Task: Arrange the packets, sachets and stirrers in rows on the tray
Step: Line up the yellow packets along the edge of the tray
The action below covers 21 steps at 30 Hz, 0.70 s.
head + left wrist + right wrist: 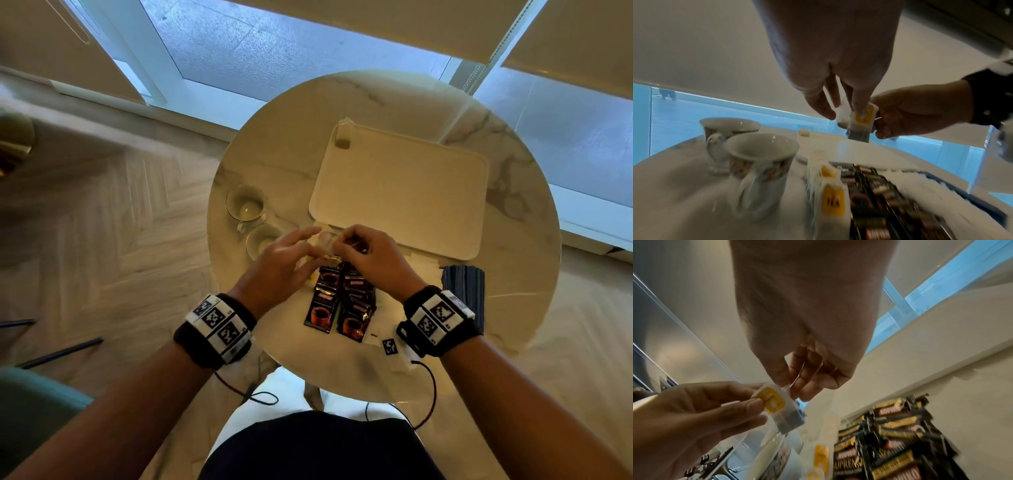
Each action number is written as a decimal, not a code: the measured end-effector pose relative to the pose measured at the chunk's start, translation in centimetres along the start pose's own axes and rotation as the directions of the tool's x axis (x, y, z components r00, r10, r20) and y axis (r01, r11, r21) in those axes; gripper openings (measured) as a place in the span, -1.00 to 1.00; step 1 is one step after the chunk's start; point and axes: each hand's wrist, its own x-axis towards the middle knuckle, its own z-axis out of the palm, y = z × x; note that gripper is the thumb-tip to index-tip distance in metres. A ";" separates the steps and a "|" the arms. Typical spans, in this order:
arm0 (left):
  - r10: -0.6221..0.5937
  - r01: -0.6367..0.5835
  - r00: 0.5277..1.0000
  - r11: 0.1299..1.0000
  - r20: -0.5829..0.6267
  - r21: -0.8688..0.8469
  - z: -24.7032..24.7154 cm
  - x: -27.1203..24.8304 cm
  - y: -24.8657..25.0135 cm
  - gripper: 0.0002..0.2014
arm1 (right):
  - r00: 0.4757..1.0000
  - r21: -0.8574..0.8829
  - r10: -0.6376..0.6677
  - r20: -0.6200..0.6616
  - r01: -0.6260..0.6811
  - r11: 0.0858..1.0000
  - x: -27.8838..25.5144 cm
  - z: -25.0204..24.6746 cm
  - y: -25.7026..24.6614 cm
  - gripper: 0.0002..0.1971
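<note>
A tea bag (324, 244) with a yellow tag (865, 116) hangs above the table between both hands, just in front of the white tray's (400, 192) near edge. My left hand (308, 247) pinches it from the left, fingers on the yellow tag (771, 400). From the right, my right hand (343, 245) pinches its top edge with thumb and fingers (784, 379). Black coffee sachets (340, 303) lie in rows on the table under my hands. More yellow-tagged tea bags (832, 200) lie beside them on the left.
Two white cups (245, 204) (263, 240) stand left of the tray. A blue striped cloth (463, 286) lies at the right under white packets (423, 263). A small grey object (342, 142) sits at the tray's far left corner. The round marble table (274, 154) ends close on all sides.
</note>
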 end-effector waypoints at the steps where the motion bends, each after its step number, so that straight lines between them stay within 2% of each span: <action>1: 0.007 -0.007 1.000 1.000 -0.011 -0.013 -0.4 1.1 0.3 -0.82 | 1.000 -0.006 -0.009 0.005 0.009 1.000 0.3 -0.6 -0.3 -0.97; 6: 0.007 -0.006 1.000 0.999 -0.018 0.050 -1.8 6.0 0.7 -0.76 | 0.998 0.012 -0.063 -0.004 0.063 0.998 2.9 -3.3 -1.6 -0.90; 10: -0.016 0.020 0.989 0.999 -0.145 0.025 -2.1 10.5 -0.3 -0.84 | 0.993 0.133 -0.003 -0.115 0.018 0.991 6.1 -4.7 -1.7 -0.85; 12: -0.048 0.047 0.984 0.999 -0.170 -0.009 -2.2 12.9 -1.0 -0.86 | 0.985 0.203 0.020 -0.173 0.016 0.979 7.8 -4.9 -1.7 -0.80; 16: -0.115 0.111 0.986 0.993 -0.119 -0.041 -2.1 17.3 -3.4 -0.82 | 0.948 0.199 0.030 -0.318 0.035 0.979 11.3 -4.8 -1.3 -0.71; 21: -0.169 0.169 0.986 0.985 -0.005 0.028 -1.2 22.4 -7.7 -0.89 | 0.912 0.105 0.120 -0.392 -0.085 0.991 16.4 -4.2 0.5 -0.87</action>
